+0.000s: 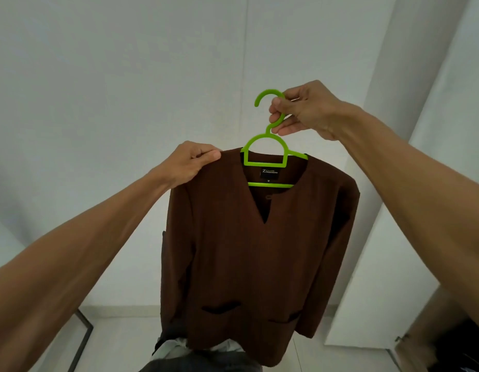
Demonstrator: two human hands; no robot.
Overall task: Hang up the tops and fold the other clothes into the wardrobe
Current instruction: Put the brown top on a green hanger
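A white wall rises behind; below it lies pale floor, with a dark metal frame at the wall's lower left.

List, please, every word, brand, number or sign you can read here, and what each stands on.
"Z": large white letter on the black neck label inside the brown top.
"INDONESIA": likely, small print beside it on that label; the line above it is too blurred to read.
"M": probably, on the small size tab under the label.
No text shows on the green hanger.
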